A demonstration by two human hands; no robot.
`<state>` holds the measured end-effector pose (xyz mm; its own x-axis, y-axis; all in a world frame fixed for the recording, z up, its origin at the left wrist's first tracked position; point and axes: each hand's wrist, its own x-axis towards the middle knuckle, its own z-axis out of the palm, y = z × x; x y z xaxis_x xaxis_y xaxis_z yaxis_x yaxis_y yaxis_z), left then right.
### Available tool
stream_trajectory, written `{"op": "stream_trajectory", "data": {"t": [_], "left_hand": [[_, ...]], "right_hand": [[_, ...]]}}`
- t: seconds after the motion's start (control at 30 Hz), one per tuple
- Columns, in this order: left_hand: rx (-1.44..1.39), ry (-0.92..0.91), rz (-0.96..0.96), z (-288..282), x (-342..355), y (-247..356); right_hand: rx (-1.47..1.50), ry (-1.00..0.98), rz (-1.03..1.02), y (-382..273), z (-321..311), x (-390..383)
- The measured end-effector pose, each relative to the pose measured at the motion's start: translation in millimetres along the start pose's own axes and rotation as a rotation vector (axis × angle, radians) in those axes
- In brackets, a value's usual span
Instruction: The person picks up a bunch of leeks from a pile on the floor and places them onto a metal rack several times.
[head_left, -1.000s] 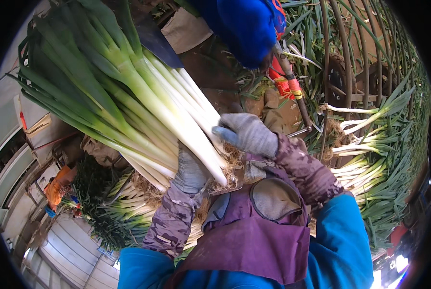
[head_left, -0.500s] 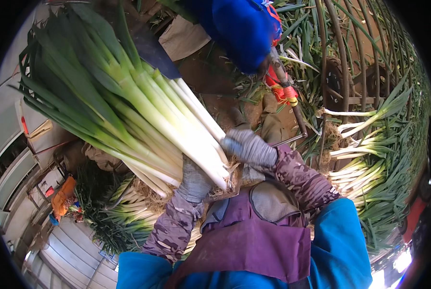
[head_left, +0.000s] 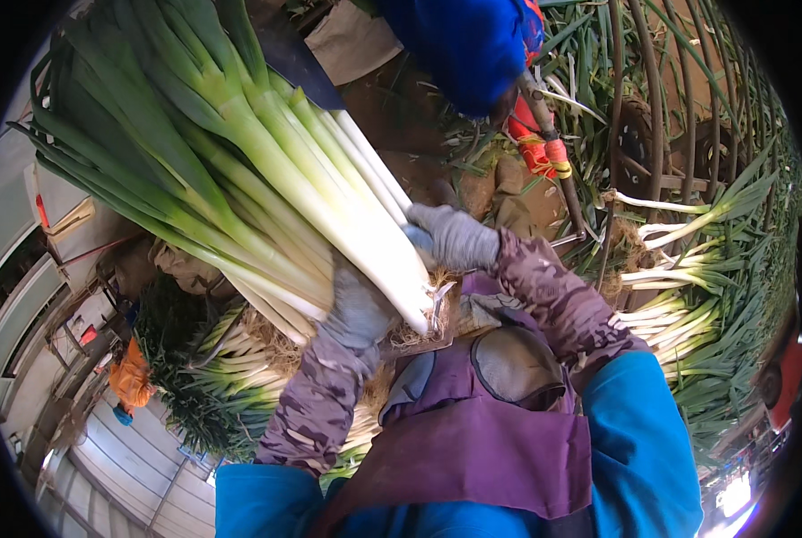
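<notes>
Had brown floor (head_left: pixel 541 208) above the centre and, to the right, a row of dark curved bars (head_left: pixel 656 117). Was bordered at lower left by pale panels (head_left: pixel 132 462), wall or roof, hard to tell. Showed glaring white light (head_left: pixel 735 496) near the lower right edge.

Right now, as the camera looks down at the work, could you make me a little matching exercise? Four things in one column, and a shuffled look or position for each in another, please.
Column one:
1. Apron
2. Bundle of leek-like vegetables
3. Right hand
4. Left forearm cover

Column two:
A. Gloved in grey, near the bundle's root end
B. Camouflage-patterned
C. Plain purple, across the front of the body
D. Slanting across the picture, leafy end at the upper left

Right pairs: 1-C, 2-D, 3-A, 4-B.
</notes>
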<state>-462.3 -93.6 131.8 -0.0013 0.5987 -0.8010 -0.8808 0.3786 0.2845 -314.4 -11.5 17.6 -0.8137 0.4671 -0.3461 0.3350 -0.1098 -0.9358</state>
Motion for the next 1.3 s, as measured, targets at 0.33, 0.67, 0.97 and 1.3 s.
{"op": "stream_trajectory", "data": {"t": [0.33, 0.67, 0.97, 1.3], "left_hand": [[-0.06, -0.048, 0.018, -14, -2, -22], [1.137, -0.242, 0.509, -52, 13, -37], [0.172, -0.093, 0.276, -52, 10, -56], [0.805, 0.206, 0.317, -32, 31, -50]], "right_hand": [[0.081, 0.078, 0.189, -6, 0, -37], [-0.102, 0.566, -0.244, -161, -59, 31], [-0.673, 0.747, -0.334, -216, -59, 131], [-0.454, 0.722, -0.322, -202, -35, 156]]}}
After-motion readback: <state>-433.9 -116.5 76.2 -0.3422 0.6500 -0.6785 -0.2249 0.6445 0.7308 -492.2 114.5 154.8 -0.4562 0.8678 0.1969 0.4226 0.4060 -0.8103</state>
